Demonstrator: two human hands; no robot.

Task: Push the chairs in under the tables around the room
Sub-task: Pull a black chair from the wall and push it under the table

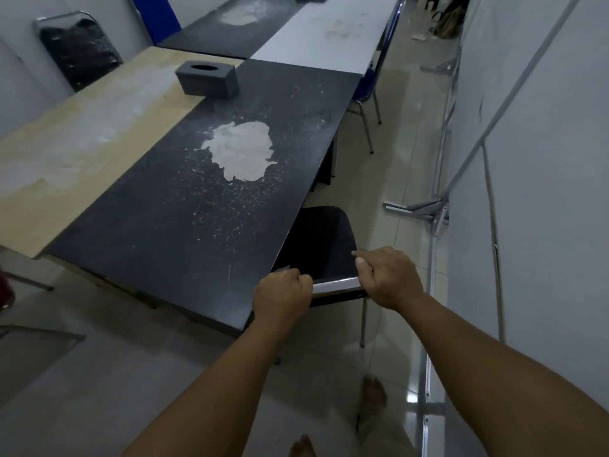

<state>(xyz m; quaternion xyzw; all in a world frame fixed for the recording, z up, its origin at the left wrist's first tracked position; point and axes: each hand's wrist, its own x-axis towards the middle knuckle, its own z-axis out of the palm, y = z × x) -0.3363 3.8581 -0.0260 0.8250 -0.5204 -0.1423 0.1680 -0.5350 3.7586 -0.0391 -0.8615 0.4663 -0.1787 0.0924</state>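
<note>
A black chair [324, 240] with a chrome frame stands at the right side of the black table [184, 206], its seat partly under the table edge. My left hand [283, 296] grips the chrome top rail of the backrest at its left end. My right hand [387, 278] grips the same rail at its right end. A blue chair [374, 84] sits further along the same side, beside the white table [323, 34]. Another black chair [77, 52] leans by the far left wall.
A grey tissue box [207, 81] rests where the wooden table [66, 140] meets the black one. A white partition wall [543, 159] with metal braces and feet [415, 209] narrows the tiled aisle on the right. My bare feet [374, 395] stand behind the chair.
</note>
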